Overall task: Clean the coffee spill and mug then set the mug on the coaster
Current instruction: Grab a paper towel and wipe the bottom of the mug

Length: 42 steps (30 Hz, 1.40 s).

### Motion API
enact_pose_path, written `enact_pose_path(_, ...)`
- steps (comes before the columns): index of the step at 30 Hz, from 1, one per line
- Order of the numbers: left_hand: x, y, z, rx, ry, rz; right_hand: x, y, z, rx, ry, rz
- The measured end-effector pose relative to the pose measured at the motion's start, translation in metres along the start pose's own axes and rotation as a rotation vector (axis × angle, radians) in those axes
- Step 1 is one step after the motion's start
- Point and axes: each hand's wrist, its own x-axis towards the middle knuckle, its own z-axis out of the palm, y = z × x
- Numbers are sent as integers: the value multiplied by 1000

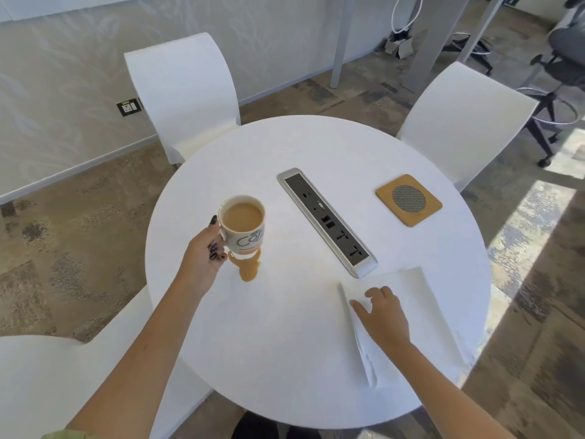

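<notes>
a: starting at the nine o'clock side, what is the left hand (202, 258) doing?

b: it is wrapped around the handle of the mug (243, 224), fingers closed on it. the handle itself is hidden behind the fingers. the mug is upright and nearly full of milky coffee. whether its base touches the table (269, 343) or hangs just above it is hard to tell.

a: and the writing on the mug?

b: only a few dark letters show; the rest curves out of sight.

a: the spill?

b: the coffee spill (248, 268) is a small tan puddle at the mug's six o'clock, partly covered by the mug's base.

a: further right?

b: a long grey power strip (327, 221) runs diagonally through the table's centre. its sockets are too small to read.

a: and the right hand (381, 315)?

b: at about four o'clock on the table, it rests palm down on a white paper napkin (424, 308), fingers loosely spread, not clamped on anything. the napkin is nearly lost against the white tabletop and its near corner hangs past the table edge.

a: the coaster?

b: the coaster (408, 199) sits at two o'clock, a tan square with a grey mesh circle, well apart from the mug, nothing on it.
</notes>
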Motion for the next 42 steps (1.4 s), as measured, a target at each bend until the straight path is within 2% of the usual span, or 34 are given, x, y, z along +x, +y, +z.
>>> enact_pose_path(4, -4, -2, 1, -30, 2, 16, -3, 9, 1, -73, 115, -33)
enact_pose_path(8, -5, -2, 3, -39, 6, 26, 18, 33, -24, -34, 172, 212)
enact_pose_path(11, -6, -1, 5, -32, 4, 32, 32, 58, -44, -65, 109, 340)
enact_pose_path(14, -7, -3, 7, -39, 1, 34, 41, 79, -55, -112, 41, 374)
enact_pose_path(20, -11, -3, 11, -39, 21, 38, 46, 102, -56, -29, 80, 328)
enact_pose_path(26, -12, -4, 10, -48, 29, 35, 43, 99, -58, 11, 206, 300)
enact_pose_path(32, -13, -4, 11, -36, 13, 35, 42, 90, -72, -1, 270, 128)
enact_pose_path(37, -14, -4, 12, -33, 7, 31, 39, 89, -77, -61, 241, -48)
enact_pose_path(42, -13, -2, 12, -29, -2, 28, 43, 93, -72, -71, 220, -14)
